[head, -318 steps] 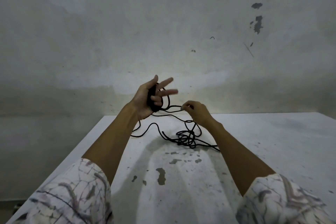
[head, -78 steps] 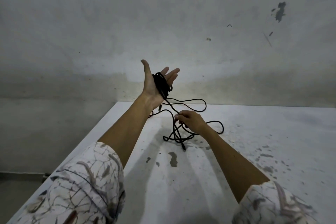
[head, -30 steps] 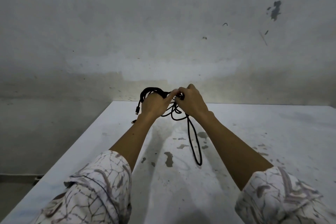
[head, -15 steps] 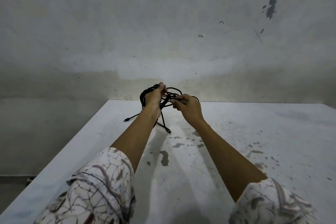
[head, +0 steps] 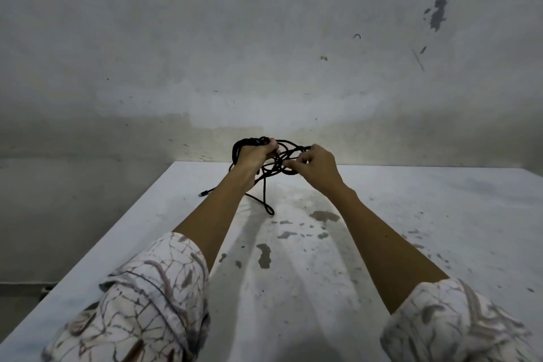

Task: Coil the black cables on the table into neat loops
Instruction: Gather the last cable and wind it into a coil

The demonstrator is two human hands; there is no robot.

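A black cable [head: 266, 182] is bunched into loops between both hands, held above the far part of the white table [head: 411, 229]. My left hand [head: 254, 156] grips the coiled bundle, with loops arching over its knuckles. My right hand [head: 316, 166] pinches a strand of the same cable just to the right of the bundle. A narrow loop hangs down to the tabletop, and the cable's plug end [head: 204, 193] sticks out to the left of my left forearm.
The table is white with worn grey patches [head: 264, 256] in the paint. Its left edge runs diagonally toward me, with floor below. A stained grey wall [head: 264, 53] stands right behind the table's far edge.
My right hand has moved slightly right of the bundle and now pinches a strand. The hanging loop has become shorter since a second ago. The left hand keeps its grip.
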